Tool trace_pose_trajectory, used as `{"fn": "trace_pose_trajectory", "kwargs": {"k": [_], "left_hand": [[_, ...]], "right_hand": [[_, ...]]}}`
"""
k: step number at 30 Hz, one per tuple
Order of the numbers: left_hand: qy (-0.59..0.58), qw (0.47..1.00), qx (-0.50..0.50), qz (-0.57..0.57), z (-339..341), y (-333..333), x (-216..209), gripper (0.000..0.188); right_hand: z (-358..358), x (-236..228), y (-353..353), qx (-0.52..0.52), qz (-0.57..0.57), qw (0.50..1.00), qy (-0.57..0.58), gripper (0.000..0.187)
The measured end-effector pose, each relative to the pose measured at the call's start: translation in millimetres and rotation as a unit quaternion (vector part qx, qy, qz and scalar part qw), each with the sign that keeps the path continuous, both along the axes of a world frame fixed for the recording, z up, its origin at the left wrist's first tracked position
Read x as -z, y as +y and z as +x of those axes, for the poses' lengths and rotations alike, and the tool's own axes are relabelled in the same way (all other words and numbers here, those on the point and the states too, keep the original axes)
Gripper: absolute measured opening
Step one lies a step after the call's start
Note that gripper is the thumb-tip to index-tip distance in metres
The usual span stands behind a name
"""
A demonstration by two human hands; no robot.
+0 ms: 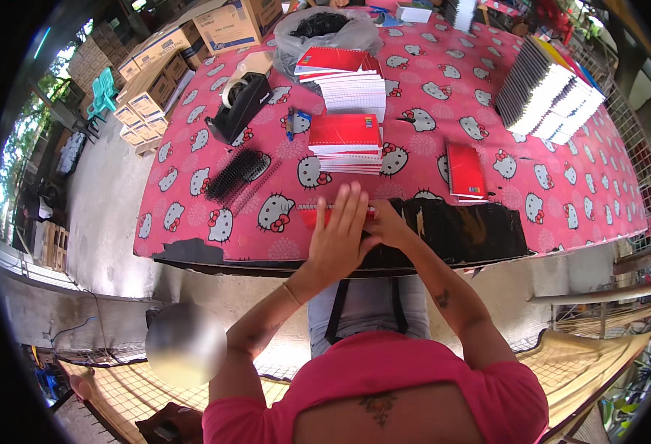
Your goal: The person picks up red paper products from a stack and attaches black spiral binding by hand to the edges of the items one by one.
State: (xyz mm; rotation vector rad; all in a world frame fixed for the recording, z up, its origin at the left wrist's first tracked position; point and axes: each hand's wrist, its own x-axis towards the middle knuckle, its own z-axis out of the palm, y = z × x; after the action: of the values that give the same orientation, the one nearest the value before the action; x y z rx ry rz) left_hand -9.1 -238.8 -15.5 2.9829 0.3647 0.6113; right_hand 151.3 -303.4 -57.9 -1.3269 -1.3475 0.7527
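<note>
A small red notebook [307,217] lies at the near edge of the table, mostly covered by my hands. My left hand [340,228] rests flat across it, fingers stretched out and pointing away from me. At its right edge, my right hand [389,225] is closed with curled fingers, partly hidden behind the left. Just beyond stands a stack of red-covered notebooks [345,137], with a second stack of notebooks [351,89] behind it. A single red spiral notebook [466,170] lies to the right. Loose black binding coils [238,176] are piled on the left.
A black tape dispenser [241,108] and blue pens [296,123] sit left of the stacks. Farther back is a clear plastic bag [287,46] with black contents. Tall piles of bound notebooks [547,92] stand at right. Cardboard boxes [227,27] line the far left.
</note>
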Motion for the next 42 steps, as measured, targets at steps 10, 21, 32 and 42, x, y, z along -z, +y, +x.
{"fn": "trace_pose_trajectory", "kwargs": {"k": [10, 21, 32, 42], "left_hand": [[-0.157, 0.986, 0.016, -0.054, 5.3, 27.2, -10.6, 0.022], [-0.162, 0.981, 0.007, -0.106, 8.8, 16.6, -19.1, 0.023], [-0.220, 0.903, 0.083, -0.361, 37.0, 0.1, -89.8, 0.030], [-0.165, 0.982, 0.074, 0.060, 66.1, 125.0, -24.5, 0.029]], "right_hand": [[11.8, -31.3, -17.9, 0.044, 0.038, 0.993, -0.101, 0.030], [44.6, -42.8, -28.4, -0.009, -0.020, 0.999, -0.028, 0.021], [-23.8, -95.1, -56.9, 0.295, 0.175, 0.938, -0.050, 0.047], [169.5, -21.1, -110.6, 0.505, -0.190, 0.734, -0.413, 0.047]]}}
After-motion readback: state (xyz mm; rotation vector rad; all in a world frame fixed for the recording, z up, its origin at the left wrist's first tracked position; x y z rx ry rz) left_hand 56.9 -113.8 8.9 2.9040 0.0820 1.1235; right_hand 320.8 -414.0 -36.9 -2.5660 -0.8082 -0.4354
